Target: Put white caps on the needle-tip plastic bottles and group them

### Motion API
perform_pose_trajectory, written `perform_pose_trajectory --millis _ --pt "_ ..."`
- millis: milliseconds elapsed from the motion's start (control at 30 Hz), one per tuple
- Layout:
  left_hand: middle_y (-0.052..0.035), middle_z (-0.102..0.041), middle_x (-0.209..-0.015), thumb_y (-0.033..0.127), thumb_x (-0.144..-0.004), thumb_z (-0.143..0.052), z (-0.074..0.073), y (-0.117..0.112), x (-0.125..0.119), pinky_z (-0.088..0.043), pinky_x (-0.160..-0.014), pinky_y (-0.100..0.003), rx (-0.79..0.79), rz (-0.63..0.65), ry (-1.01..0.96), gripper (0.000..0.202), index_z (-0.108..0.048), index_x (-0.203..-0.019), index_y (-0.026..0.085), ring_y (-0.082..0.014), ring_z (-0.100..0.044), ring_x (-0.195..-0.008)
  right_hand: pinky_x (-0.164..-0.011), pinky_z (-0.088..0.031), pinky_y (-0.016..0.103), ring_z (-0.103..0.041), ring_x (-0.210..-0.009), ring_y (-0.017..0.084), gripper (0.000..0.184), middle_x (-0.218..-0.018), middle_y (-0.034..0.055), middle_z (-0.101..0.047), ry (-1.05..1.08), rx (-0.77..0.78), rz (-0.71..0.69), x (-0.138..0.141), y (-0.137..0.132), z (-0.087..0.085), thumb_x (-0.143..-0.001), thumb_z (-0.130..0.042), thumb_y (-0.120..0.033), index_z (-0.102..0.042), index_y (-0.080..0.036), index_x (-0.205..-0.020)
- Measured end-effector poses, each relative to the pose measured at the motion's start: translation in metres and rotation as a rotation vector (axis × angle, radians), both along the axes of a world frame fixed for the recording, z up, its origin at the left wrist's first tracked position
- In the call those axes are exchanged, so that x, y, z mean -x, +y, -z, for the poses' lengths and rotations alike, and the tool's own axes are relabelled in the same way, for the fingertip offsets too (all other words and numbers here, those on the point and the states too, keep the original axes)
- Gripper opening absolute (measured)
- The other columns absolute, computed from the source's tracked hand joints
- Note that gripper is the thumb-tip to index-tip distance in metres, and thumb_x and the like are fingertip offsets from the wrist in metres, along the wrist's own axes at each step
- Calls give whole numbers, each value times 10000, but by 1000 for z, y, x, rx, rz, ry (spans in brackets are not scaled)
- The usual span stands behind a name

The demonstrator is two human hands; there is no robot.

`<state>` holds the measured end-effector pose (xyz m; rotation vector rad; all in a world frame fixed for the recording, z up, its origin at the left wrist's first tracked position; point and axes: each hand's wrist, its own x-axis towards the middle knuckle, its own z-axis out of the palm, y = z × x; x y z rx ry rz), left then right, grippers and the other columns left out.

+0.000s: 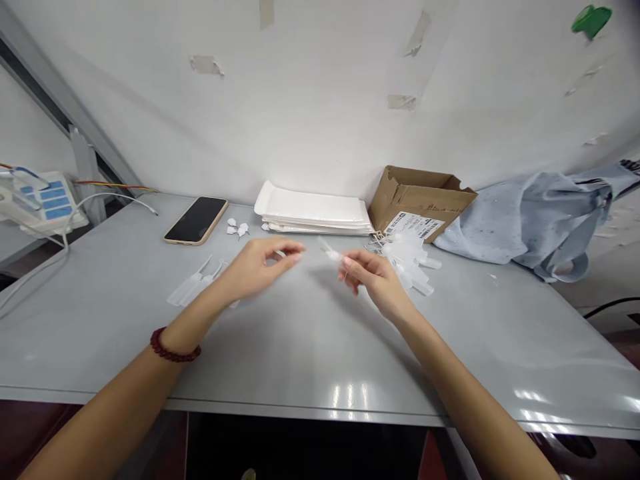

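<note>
My right hand (373,275) is closed in a pinch on a small clear plastic piece (330,251), held just above the grey table (310,347). My left hand (260,265) hovers a little to its left, thumb and fingers pinched on something small and pale that I cannot make out. The two hands are a short gap apart. A heap of clear plastic pieces (410,260) lies right behind my right hand. Several flat clear pieces (193,285) lie on the table beside my left wrist. A dark red bead bracelet (173,350) is on my left wrist.
A phone (196,220) lies face up at the back left, small white bits (237,229) beside it. A stack of white padded envelopes (313,212) and an open cardboard box (417,203) stand by the wall. A blue cloth (545,217) lies right. White cables (35,263) trail left.
</note>
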<state>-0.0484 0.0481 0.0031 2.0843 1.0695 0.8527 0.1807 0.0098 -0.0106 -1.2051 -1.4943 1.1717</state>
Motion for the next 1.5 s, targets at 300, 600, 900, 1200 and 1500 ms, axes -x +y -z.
perform_pose_trajectory --millis 300,600,900,1200,1500 --pt "-181 -566 -1230 118 -791 -371 37 62 46 -339 -1035 -464 -324 -244 637 403 -626 -1098 66 -322 -454 -1199 -716 -394 372 -547 -875 278 221 -935 141 -687 -964 -647 615 -39 27 13 -848 -493 -278 -595 -134 -982" --pt "-155 -538 -1286 67 -727 -372 44 76 35 -336 -1059 -443 -251 -112 716 487 -626 -1141 101 -315 -395 -1281 -763 -325 397 -495 -953 312 217 -977 159 -661 -1292 -542 679 -40 30 19 -847 -499 -214 -596 -107 -1008" --pt "-141 -695 -1009 61 -719 -402 44 77 36 -462 -859 -356 -223 -155 693 394 -703 -965 127 -286 -625 -966 -785 -326 383 -493 -952 276 150 -1025 132 -649 -1181 -759 443 -1 12 26 -872 -502 -197 -587 -124 -972" --pt "-78 -729 -866 143 -754 -461 30 55 32 -472 -731 -295 -213 -191 529 318 -729 -924 171 -221 -647 -772 -813 -335 395 -522 -951 244 181 -1024 130 -640 -990 -826 -80 51 -18 42 -908 -430 -186 -578 -126 -993" --pt "-44 -730 -774 146 -724 -533 6 41 29 -490 -726 -282 33 -481 -35 280 -748 -903 161 -207 -665 -783 -838 -420 408 -547 -991 259 384 -1071 143 -603 -811 -417 -232 99 -6 30 -891 -527 -369 -502 -111 -1175"
